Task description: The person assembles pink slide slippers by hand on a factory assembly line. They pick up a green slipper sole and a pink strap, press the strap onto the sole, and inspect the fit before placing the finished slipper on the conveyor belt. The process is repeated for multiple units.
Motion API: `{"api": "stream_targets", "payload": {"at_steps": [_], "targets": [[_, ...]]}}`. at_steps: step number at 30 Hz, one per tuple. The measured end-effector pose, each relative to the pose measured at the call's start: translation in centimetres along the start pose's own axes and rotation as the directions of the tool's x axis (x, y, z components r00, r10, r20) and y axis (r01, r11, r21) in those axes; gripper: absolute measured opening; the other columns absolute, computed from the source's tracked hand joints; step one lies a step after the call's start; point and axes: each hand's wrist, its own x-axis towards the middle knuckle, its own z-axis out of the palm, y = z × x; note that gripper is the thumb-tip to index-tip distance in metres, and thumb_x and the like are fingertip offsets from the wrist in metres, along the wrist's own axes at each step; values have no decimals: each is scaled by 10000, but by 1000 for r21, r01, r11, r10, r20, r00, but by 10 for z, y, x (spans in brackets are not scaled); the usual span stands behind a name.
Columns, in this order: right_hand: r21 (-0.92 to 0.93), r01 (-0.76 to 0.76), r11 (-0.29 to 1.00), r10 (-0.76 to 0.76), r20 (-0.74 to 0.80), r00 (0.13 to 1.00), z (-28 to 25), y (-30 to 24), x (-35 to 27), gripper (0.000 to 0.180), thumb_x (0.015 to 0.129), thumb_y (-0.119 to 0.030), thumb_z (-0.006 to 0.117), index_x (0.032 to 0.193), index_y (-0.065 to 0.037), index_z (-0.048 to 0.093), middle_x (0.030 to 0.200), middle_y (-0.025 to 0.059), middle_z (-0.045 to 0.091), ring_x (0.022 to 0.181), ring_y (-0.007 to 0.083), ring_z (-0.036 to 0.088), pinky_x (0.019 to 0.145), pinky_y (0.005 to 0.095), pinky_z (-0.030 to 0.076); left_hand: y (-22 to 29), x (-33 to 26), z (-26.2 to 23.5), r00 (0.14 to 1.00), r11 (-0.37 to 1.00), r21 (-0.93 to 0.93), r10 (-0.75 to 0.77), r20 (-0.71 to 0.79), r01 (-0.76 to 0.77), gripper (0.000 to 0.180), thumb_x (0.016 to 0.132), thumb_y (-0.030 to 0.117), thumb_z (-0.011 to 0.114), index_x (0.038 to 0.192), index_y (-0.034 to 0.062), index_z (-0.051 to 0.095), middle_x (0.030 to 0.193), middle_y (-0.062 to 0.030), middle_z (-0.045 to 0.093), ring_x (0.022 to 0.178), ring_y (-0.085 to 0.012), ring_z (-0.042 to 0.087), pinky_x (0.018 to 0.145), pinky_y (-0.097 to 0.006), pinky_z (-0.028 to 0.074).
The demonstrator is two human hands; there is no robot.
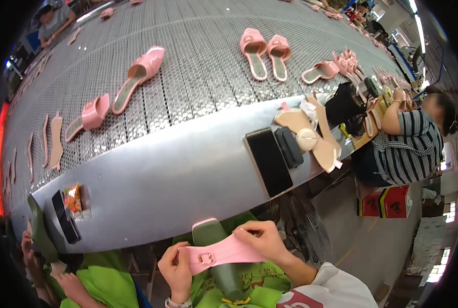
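Pink buckled strap (221,253) stretched between both hands — left (176,269), right (265,241) (each pinching an end)

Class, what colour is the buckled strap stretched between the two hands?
Pink strap, with a small metal buckle; head view.

Strap (224,253) lay across the last (216,256) near bottom centre, left hand (176,271) at its left end, right hand (265,242) at its right, both just below the ledge (177,179). On the ledge: phone (268,161) right of centre w/ a case (288,147) just right of it, soles (311,134) further right, 2nd phone (65,216) far left w/ a snack pack (74,199) beside it. Behind the ledge ran the belt (198,66) w/ a mule (138,77) centre-left, a pair (266,51) right of it, sandal (88,117) nearer the left edge; a seated person (408,143) was at far right.
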Motion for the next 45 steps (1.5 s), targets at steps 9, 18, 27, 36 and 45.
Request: {"api": "stream_targets", "payload": {"at_steps": [9, 18, 27, 36, 45], "targets": [[-200, 120, 972, -104, 86, 991, 7, 8, 9, 258, 936, -166, 644, 1081, 39, 705, 938, 81, 700, 869, 111, 609, 783, 263, 485, -7, 2, -4, 1000, 995, -99, -26, -12, 25, 199, 949, 94, 614, 1008, -86, 677, 856, -25, 656, 759, -75, 551, 683, -220, 435], [-8, -65, 998, 65, 169, 983, 11, 21, 19, 270, 958, -145, 616, 1151, 32, 683, 998, 93, 693, 898, 119, 610, 794, 261, 481, -14, 6, -5, 982, 947, -260, -183, 52, 190, 214, 942, 94, 614, 989, -104, 680, 823, -37, 661, 730, -80, 559, 667, -221, 439], [256, -347, 902, 271, 291, 918, 15, 33, 29, 252, 936, -83, 623, 1126, 74, 676, 955, 88, 697, 850, 129, 623, 779, 274, 503, -25, 12, -11, 949, 877, -368, -267, 167, 311, 190, 918, 64, 619, 1013, -79, 700, 830, -9, 655, 702, -55, 524, 648, -205, 429], [325, -351, 878, 275, 258, 926, 20, 55, 29, 260, 959, -122, 608, 1067, 106, 673, 919, 99, 702, 800, 136, 639, 757, 275, 520, -26, 14, -23, 879, 761, -463, -301, 369, 455, 271, 971, 139, 594, 1112, -85, 652, 1009, -96, 689, 882, -133, 632, 827, -274, 509], [331, -324, 886, 258, 227, 939, 27, 55, 28, 269, 957, -120, 606, 1052, 123, 669, 922, 121, 704, 803, 151, 647, 761, 282, 525, -22, 15, -34, 883, 814, -398, -272, 383, 424, 290, 984, 181, 596, 1120, -63, 671, 988, -58, 694, 866, -89, 605, 789, -245, 493]]}}
